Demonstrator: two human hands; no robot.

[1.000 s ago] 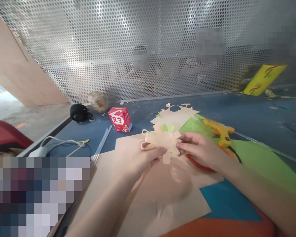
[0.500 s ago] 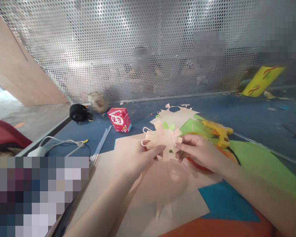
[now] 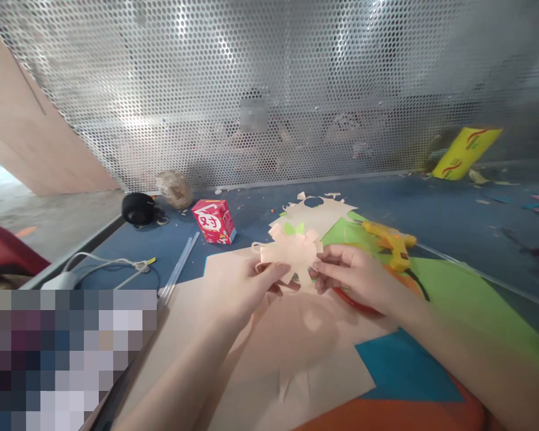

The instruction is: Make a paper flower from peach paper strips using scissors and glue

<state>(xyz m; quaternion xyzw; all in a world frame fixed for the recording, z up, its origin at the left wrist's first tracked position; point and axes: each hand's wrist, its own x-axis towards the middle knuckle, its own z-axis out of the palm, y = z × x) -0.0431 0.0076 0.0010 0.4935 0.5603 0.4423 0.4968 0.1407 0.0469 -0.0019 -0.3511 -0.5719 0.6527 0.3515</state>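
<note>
A pale peach paper flower with cut petals and small green leaves is held up over the table between both hands. My left hand pinches its lower left edge. My right hand pinches a petal on its right side. Under the hands lies a large peach paper sheet with cut slits. A yellow glue gun rests just beyond my right hand on green paper.
A red carton, a black round object and clear glue sticks lie at the left. Blue paper and orange paper lie near me. A perforated metal screen closes the back.
The flower has turned slightly in my fingers and my right hand has shifted along its petals. The view has drifted a little to the right.
</note>
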